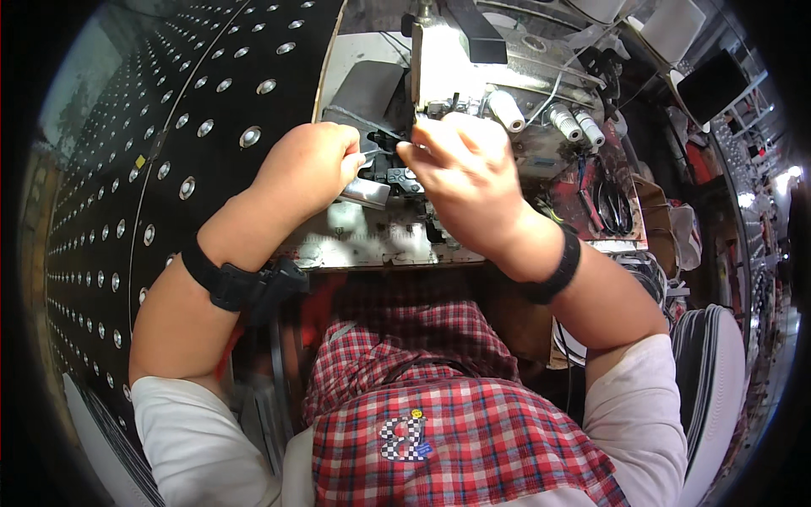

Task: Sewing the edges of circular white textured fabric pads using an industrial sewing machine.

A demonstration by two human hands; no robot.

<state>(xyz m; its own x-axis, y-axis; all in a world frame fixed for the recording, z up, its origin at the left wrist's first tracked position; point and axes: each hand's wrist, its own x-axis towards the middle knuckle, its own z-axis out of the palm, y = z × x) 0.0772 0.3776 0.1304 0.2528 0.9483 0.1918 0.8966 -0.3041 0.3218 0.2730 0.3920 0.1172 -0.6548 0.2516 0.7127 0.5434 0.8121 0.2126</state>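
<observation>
A small metal tool [368, 157] is pinched in the left hand [308, 165] at the sewing machine [473, 76]. The right hand [460, 165] fingers are curled together just beside it — likely threading work, with slow, steady aim needed next.

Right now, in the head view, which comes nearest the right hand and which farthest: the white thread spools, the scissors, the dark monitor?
From the right hand:
1. Thread spools, just upper right, on the sewing machine.
2. Scissors, lying to the right.
3. Monitor, far upper right.
</observation>
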